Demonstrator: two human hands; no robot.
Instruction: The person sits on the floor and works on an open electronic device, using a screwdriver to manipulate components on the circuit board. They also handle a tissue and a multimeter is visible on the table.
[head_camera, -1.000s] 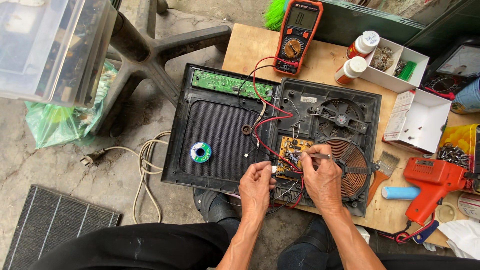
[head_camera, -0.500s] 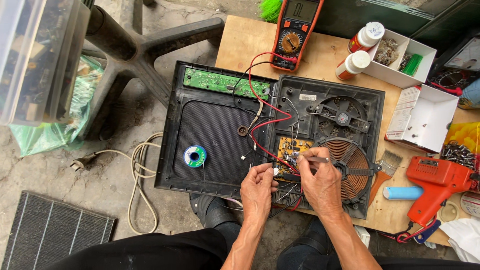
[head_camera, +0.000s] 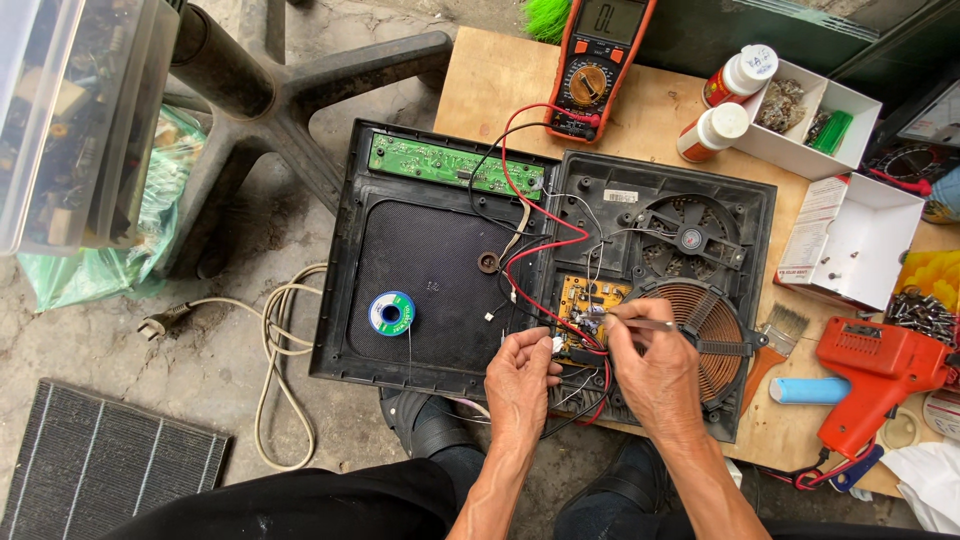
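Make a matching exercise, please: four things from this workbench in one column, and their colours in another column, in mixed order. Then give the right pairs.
Things:
1. multimeter
2. long circuit board
3. heating coil
4. small box

Colours:
A. green
B. white
C. orange and black
D. copper brown

Right pairs: 1-C, 2-A, 3-D, 4-B.

The left hand and the right hand work at the small yellow board beside the coil.
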